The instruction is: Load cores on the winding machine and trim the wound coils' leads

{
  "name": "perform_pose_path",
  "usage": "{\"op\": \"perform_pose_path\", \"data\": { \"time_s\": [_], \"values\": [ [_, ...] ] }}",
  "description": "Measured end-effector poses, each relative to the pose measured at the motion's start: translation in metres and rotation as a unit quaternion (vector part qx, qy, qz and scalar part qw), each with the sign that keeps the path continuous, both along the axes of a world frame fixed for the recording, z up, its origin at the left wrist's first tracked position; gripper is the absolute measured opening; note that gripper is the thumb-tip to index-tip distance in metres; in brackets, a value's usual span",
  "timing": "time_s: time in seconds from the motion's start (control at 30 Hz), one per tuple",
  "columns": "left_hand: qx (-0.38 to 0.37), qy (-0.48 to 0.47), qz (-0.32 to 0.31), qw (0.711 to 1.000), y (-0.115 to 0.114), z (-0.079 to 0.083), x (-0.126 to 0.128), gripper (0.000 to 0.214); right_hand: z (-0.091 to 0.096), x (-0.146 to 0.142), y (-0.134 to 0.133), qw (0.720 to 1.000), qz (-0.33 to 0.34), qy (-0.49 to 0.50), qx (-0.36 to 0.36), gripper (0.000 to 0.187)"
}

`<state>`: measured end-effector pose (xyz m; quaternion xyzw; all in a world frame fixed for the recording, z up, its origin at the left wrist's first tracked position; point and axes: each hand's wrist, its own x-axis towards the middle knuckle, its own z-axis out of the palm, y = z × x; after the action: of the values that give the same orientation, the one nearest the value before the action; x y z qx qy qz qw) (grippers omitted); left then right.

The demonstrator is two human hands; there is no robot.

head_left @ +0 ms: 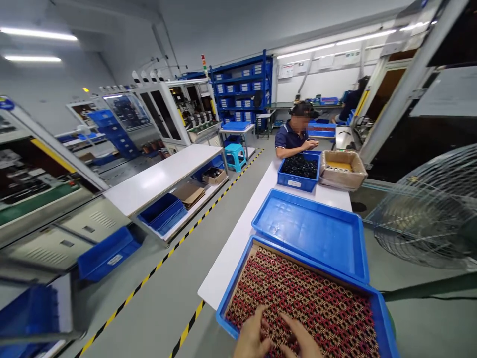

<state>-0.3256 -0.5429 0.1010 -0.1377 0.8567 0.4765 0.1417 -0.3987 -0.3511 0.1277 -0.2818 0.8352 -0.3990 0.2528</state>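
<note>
A blue tray lined with cardboard stands at the near end of the white table. Rows of small round parts with red and copper-coloured teeth, like wound motor cores, fill it. Over its near edge my left hand hovers with thumb and fingers apart, and I see nothing held in it. Close on its right, my right hand is also spread, its index finger pointing across the parts. Both palms face each other, and the lower parts of the hands run out of the frame.
A shallow blue tray adjoins the filled one. Beyond it are a blue bin of black parts, a lined carton and a seated person. A large fan stands right; a white bench stands left across the aisle.
</note>
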Motion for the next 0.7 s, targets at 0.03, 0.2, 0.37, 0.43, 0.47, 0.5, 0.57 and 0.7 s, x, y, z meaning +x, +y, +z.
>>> {"op": "perform_pose_path", "data": {
  "time_s": [0.03, 0.2, 0.37, 0.43, 0.47, 0.5, 0.57, 0.7],
  "values": [
    [-0.025, -0.012, -0.009, 1.0, 0.006, -0.003, 0.008, 0.088, -0.006, -0.004, -0.009, 0.999, 0.03, -0.025, -0.009, 0.057],
    [-0.074, -0.078, 0.03, 0.994, 0.03, 0.002, 0.021, 0.089, -0.01, -0.015, -0.031, 0.979, 0.14, -0.141, -0.049, 0.046],
    [-0.036, -0.042, 0.092, 0.994, 0.058, 0.024, 0.021, 0.084, -0.02, -0.02, -0.019, 0.939, 0.106, -0.31, -0.101, 0.034],
    [-0.01, -0.001, 0.126, 0.992, 0.063, 0.024, 0.022, 0.081, -0.029, -0.02, -0.012, 0.918, 0.076, -0.379, -0.089, 0.041],
    [0.005, 0.019, 0.154, 0.988, 0.064, 0.022, 0.025, 0.078, -0.033, -0.022, -0.011, 0.911, 0.068, -0.398, -0.078, 0.045],
    [0.023, 0.036, 0.19, 0.981, 0.063, 0.017, 0.028, 0.074, -0.036, -0.024, -0.012, 0.91, 0.066, -0.402, -0.069, 0.046],
    [0.078, 0.053, 0.277, 0.956, 0.056, 0.005, 0.04, 0.065, -0.039, -0.038, -0.023, 0.925, 0.074, -0.369, -0.055, 0.046],
    [0.214, 0.087, 0.458, 0.859, 0.044, -0.023, 0.078, 0.056, -0.036, -0.102, -0.089, 0.976, 0.077, -0.204, -0.012, 0.027]
  ]
}}
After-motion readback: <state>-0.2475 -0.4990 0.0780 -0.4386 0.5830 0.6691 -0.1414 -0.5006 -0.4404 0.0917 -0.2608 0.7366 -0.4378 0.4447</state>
